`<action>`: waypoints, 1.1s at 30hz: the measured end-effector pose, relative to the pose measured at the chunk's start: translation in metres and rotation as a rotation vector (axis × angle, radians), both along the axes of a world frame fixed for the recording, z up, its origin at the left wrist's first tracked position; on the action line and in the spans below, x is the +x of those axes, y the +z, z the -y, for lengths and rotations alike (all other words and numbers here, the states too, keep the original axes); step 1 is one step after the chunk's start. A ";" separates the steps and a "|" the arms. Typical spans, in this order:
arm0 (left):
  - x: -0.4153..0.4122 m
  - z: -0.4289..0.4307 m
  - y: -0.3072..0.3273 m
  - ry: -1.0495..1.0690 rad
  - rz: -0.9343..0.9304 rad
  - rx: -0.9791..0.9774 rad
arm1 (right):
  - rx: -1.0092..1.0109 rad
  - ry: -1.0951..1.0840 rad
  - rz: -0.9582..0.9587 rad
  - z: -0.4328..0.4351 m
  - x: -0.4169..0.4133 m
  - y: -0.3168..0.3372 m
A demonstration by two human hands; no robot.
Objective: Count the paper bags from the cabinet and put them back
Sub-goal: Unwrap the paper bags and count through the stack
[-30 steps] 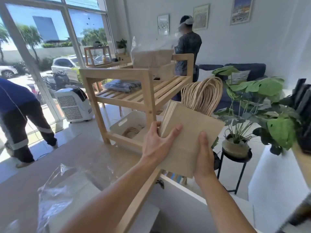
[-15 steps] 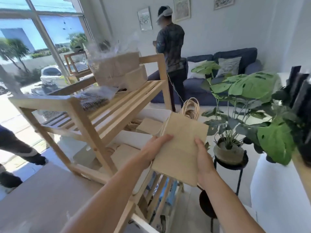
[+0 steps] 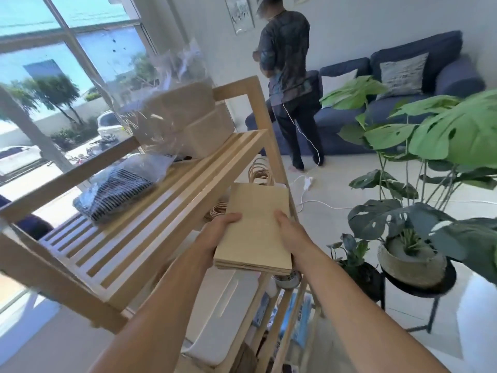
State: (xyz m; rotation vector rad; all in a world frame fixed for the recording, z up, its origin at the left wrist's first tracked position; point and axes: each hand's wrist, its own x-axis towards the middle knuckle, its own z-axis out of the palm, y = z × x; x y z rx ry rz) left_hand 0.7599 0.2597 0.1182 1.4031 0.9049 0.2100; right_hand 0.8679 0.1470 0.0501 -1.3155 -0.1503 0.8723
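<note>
a stack of flat paper bags (image 3: 255,224) is held just right of a slatted wooden shelf (image 3: 188,200), above a white bin (image 3: 215,313); left grip (image 3: 224,232) and right grip (image 3: 289,235) each curl round a side edge.

Carrier: a wooden rack (image 3: 166,211) with a slatted upper shelf bearing three items. At the far end, a clear-wrapped bundle of brown paper (image 3: 174,114) touches a brown stack (image 3: 215,130) just beside it. Nearer, apart from both, lies a dark striped packet (image 3: 115,192) in clear plastic. A white bin (image 3: 215,313) sits on a lower level
</note>
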 end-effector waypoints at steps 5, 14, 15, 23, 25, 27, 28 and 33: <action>0.016 -0.029 -0.002 0.083 -0.045 0.024 | 0.030 0.071 -0.043 -0.024 0.012 -0.002; 0.038 -0.060 -0.031 0.344 0.117 -0.093 | 0.102 0.188 0.367 -0.044 0.041 -0.003; 0.044 -0.064 -0.035 0.378 0.134 -0.084 | 0.087 0.195 0.427 -0.047 0.048 -0.003; 0.080 -0.085 -0.066 0.738 0.198 -0.033 | -0.125 0.263 0.835 -0.078 0.092 0.008; 0.095 -0.090 -0.076 0.823 0.213 -0.036 | -0.254 0.326 1.031 -0.092 0.101 0.002; 0.107 -0.091 -0.081 0.883 0.222 -0.020 | -0.460 0.430 1.313 -0.103 0.105 -0.004; 0.114 -0.093 -0.084 0.892 0.205 -0.008 | -0.513 0.448 1.394 -0.107 0.107 -0.007; 0.140 -0.096 -0.102 0.770 0.171 -0.048 | -0.587 0.487 1.441 -0.108 0.124 -0.016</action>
